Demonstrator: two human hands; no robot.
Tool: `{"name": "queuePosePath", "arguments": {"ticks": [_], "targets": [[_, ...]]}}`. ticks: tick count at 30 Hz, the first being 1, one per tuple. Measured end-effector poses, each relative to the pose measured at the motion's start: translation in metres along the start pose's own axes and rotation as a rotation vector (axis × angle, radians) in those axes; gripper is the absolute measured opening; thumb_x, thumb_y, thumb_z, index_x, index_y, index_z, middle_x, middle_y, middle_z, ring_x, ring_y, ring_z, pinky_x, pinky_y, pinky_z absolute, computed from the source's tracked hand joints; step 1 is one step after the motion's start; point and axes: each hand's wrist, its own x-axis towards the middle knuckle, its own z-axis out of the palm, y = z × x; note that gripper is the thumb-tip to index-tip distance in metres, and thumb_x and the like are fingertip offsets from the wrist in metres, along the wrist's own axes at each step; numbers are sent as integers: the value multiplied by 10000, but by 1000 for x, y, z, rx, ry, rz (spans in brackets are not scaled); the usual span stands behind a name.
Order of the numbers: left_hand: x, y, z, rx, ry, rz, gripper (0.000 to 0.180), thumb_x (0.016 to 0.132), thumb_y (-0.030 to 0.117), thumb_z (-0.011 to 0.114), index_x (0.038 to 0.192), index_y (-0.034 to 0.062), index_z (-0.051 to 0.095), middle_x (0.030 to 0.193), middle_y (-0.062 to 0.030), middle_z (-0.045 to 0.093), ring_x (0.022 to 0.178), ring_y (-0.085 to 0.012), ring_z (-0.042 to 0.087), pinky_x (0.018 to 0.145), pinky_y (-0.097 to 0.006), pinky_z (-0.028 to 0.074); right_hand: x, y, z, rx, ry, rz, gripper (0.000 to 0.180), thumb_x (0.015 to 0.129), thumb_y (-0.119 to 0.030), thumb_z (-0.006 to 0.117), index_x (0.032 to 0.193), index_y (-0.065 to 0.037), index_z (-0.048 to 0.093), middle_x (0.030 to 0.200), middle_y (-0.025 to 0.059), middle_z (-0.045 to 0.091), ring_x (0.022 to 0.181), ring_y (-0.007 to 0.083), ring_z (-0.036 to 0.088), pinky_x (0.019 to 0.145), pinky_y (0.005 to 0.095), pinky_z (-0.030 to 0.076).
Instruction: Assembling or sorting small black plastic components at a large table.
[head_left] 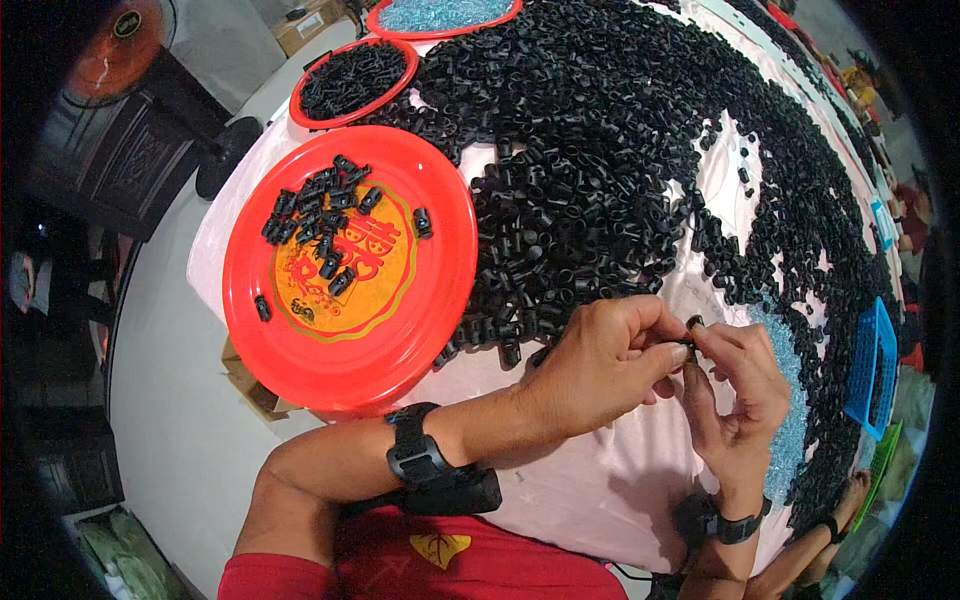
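Desk (590, 490): a round surface under a pale pink cloth, filling most of the view. Heap of small black plastic pieces (600, 160): spread over the far and right-hand parts of the desk, reaching down to just beyond the hands. Large red round tray (300, 350): on the left of the desk, with a yellow centre panel; a loose cluster of black pieces lies on its upper part, and a few single ones sit apart near its left and right sides. Smaller red tray (352, 78): farther back, filled with black pieces. Third red tray (440, 14): at the top edge, holding pale blue pieces. Strip of pale blue pieces (790, 400): on the cloth just right of the right hand. Blue plastic basket (868, 365): near the right rim of the desk.

Left hand (600, 365): fingers curled, thumb and forefinger pinched on a small black piece (692, 324); a black band circles its wrist. Right hand (740, 390): fingers bent, fingertips touching the same piece from the right. The piece is held between both hands above the cloth, at the near edge of the heap.
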Motion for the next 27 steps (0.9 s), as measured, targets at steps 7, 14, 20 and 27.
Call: {"name": "queuePosePath", "arguments": {"ticks": [7,14,20,27], "targets": [[5,-7,-4,-276,-92,-86,195,1023,169,639,1138,12,641,960,-36,708,803,-68,658,692,-225,540,1,-2,5,-42,-5,-28,430,701,44,812,1121,5,725,1008,143,706,872,274,645,763,335,512],[4,-3,-5,-262,-153,-105,257,1004,254,655,1136,34,651,961,-23,722,828,-96,689,696,-239,530,-6,-6,4,-23,-9,72,510,672,32,848,1163,-5,715,1038,131,694,878,260,623,739,323,509],[10,-12,-1,-364,-218,-61,231,1012,226,634,1122,24,659,977,-67,728,840,-116,701,742,-259,552,-7,-2,5,-4,-29,74,505,710,-82,827,1190,16,706,1084,157,689,918,297,627,815,371,509],[6,-6,-9,-389,-189,-148,236,1035,186,610,1202,24,652,1033,-67,723,950,-128,700,875,-263,552,-4,6,13,53,-7,36,544,666,-68,832,1193,3,720,1134,173,690,971,317,647,854,382,518]]}}
